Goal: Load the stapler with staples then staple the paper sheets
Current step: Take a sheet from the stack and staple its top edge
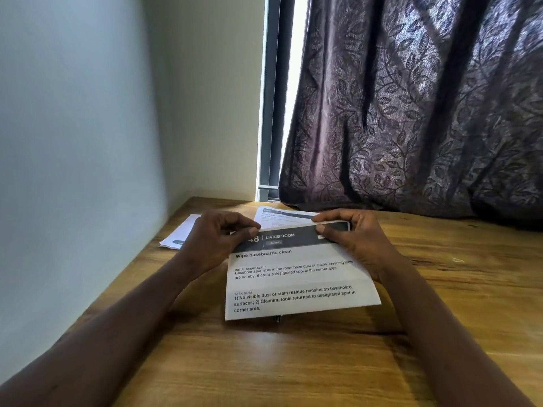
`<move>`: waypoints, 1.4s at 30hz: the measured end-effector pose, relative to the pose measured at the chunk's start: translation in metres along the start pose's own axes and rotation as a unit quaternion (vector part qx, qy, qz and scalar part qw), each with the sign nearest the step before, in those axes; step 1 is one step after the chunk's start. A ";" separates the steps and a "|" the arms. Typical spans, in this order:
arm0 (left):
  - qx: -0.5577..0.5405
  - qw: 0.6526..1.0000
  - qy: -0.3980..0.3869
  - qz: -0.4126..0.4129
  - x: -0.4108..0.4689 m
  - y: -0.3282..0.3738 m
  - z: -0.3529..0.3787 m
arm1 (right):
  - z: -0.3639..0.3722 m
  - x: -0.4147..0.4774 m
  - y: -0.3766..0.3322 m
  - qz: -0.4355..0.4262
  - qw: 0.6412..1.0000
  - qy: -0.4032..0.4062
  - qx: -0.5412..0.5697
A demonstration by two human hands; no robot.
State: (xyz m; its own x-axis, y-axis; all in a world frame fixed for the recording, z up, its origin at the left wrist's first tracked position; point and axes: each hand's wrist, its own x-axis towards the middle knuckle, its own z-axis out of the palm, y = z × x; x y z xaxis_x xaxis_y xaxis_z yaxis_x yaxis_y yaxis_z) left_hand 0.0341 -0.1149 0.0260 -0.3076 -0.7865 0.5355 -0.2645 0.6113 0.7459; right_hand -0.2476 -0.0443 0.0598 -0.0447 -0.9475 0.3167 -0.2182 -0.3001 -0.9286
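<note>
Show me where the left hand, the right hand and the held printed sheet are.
left hand (217, 242): head view, back of the hand.
right hand (357, 239): head view, back of the hand.
printed sheet (296, 280): head view, white middle with the text.

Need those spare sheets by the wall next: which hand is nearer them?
Left. The left hand sits right beside the spare sheets, partly overlapping them; the right hand holds the printed sheet's far corner.

Wooden table (323, 362) bears printed sheets (293, 277); more paper (182, 230) far left.
</note>
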 end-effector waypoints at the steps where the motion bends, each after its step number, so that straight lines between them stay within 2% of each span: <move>1: 0.006 1.000 -0.005 -0.006 -0.001 0.000 0.001 | 0.000 -0.001 -0.001 0.007 1.000 0.005 -0.007; 3: 0.020 1.000 -0.006 -0.010 -0.001 0.000 0.002 | 0.003 -0.003 -0.003 0.006 0.996 0.042 -0.072; 4: 0.034 0.999 -0.006 -0.008 -0.001 0.001 0.003 | 0.005 -0.005 -0.005 -0.012 0.983 0.075 -0.170; 6: 0.081 0.997 -0.006 -0.004 -0.003 0.002 0.007 | 0.015 -0.013 -0.009 -0.072 0.907 0.118 -0.397; 7: 0.108 0.994 -0.007 -0.002 -0.003 0.002 0.010 | 0.023 -0.020 -0.013 -0.108 0.883 0.111 -0.442; 9: 0.155 0.988 -0.015 0.003 -0.004 0.003 0.014 | 0.041 -0.036 -0.017 -0.138 0.893 0.028 -0.428; 11: 0.191 0.981 -0.035 0.006 -0.004 0.004 0.018 | 0.057 -0.052 -0.013 -0.103 0.901 -0.100 -0.409; 13: 0.218 0.975 -0.051 0.006 -0.004 0.004 0.020 | 0.067 -0.064 -0.007 -0.069 0.867 -0.197 -0.453; 15: 0.235 0.971 -0.053 0.002 -0.004 0.006 0.023 | 0.071 -0.069 -0.004 -0.060 0.825 -0.244 -0.506; 19: 0.246 0.968 -0.048 -0.010 -0.004 0.009 0.027 | 0.070 -0.081 -0.006 -0.087 0.794 -0.275 -0.534; 22: 0.250 0.967 -0.049 -0.003 -0.005 0.011 0.026 | 0.064 -0.092 -0.005 -0.128 0.802 -0.286 -0.509; 25: 0.248 0.967 -0.059 0.005 -0.006 0.014 0.026 | 0.055 -0.096 -0.007 -0.129 0.859 -0.279 -0.409; 27: 0.239 0.969 -0.061 0.018 -0.005 0.015 0.025 | 0.050 -0.088 -0.011 -0.124 0.912 -0.202 -0.336; 28: 0.232 0.971 -0.058 0.024 -0.005 0.015 0.025 | 0.048 -0.080 -0.013 -0.130 0.921 -0.152 -0.334; 31: 0.194 0.979 -0.030 0.056 -0.005 0.020 0.026 | 0.047 -0.046 -0.023 -0.126 0.892 -0.061 -0.429; 35: 0.104 0.991 0.028 0.083 -0.002 0.036 0.040 | 0.046 -0.015 -0.028 -0.108 0.885 -0.050 -0.451; 38: 0.071 0.996 0.038 0.040 -0.002 0.048 0.057 | 0.033 -0.012 -0.021 -0.121 0.907 -0.017 -0.404; 40: 0.068 0.997 0.032 -0.008 -0.002 0.053 0.064 | 0.016 -0.013 -0.010 -0.122 0.897 0.015 -0.424; 42: 0.130 0.991 -0.001 -0.031 -0.003 0.053 0.060 | -0.003 -0.018 0.000 -0.125 0.889 0.041 -0.439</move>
State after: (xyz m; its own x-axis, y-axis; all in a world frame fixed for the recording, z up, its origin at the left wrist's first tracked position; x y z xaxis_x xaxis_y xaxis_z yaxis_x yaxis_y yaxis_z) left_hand -0.0339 -0.0749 0.0400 -0.2847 -0.8235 0.4906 -0.5100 0.5635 0.6499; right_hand -0.2498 -0.0272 0.0543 0.0489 -0.8416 0.5378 -0.9061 -0.2639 -0.3306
